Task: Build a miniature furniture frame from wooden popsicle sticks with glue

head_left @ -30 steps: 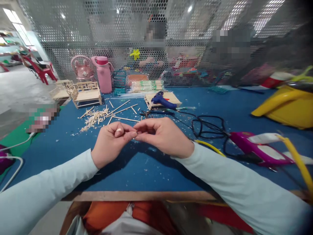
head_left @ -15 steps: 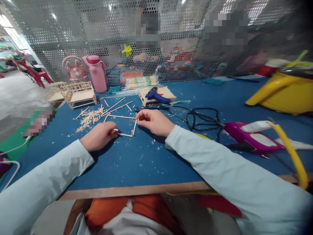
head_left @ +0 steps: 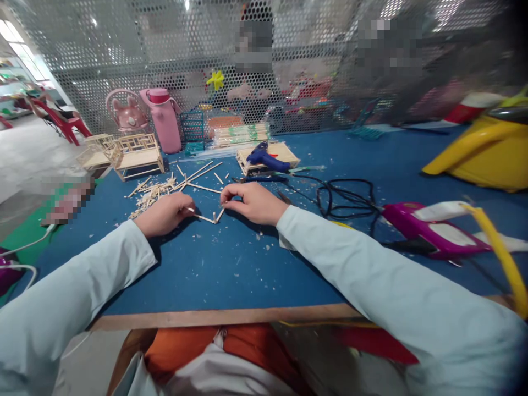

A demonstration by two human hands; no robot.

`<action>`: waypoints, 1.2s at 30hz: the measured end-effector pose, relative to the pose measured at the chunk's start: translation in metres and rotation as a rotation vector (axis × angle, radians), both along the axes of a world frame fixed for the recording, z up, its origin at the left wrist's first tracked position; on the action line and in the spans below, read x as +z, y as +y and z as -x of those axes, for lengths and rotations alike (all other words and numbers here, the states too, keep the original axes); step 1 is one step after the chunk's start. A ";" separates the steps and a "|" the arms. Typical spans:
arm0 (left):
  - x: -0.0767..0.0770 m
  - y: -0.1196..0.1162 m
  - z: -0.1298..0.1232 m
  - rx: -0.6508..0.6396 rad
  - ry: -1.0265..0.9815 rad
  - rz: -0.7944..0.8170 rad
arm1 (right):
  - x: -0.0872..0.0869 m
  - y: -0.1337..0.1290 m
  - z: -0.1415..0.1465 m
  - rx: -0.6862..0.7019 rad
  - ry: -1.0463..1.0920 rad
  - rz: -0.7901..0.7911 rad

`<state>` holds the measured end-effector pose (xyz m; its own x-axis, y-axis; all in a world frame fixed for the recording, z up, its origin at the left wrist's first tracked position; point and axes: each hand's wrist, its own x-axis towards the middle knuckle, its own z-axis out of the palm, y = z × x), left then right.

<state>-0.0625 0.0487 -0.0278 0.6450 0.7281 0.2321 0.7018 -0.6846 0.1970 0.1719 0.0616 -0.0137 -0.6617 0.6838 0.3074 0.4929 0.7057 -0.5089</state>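
A thin frame of pale wooden sticks lies between my hands on the blue table. My left hand is closed on its left side, with a stick end showing past the fingers. My right hand pinches the frame's right corner between thumb and fingers. A short peg stands up at the near corner of the frame. Just beyond my left hand is a pile of loose sticks and offcuts. Part of the frame is hidden by my fingers.
Small wooden furniture models stand at the back left, near a pink bottle. A blue glue gun rests on a wooden piece. Black cable, a purple-and-white tool and a yellow container are at the right.
Both hands have shifted slightly left and away from me with the stick frame, which is now turned so that its near corner points more toward me.
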 end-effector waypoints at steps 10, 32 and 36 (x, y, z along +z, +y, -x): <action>0.005 -0.024 -0.007 -0.187 -0.098 0.004 | 0.018 -0.016 -0.020 -0.072 0.389 0.235; 0.001 -0.037 -0.024 0.402 -0.208 0.061 | 0.004 -0.016 -0.001 0.045 -0.178 -0.016; 0.002 -0.034 -0.027 0.310 -0.242 0.088 | 0.006 -0.022 0.000 0.073 -0.145 0.019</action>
<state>-0.0354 0.0144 -0.0255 0.3261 0.9034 0.2783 0.7985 -0.4208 0.4304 0.1714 0.0392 -0.0075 -0.7463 0.6372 0.1922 0.5100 0.7331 -0.4500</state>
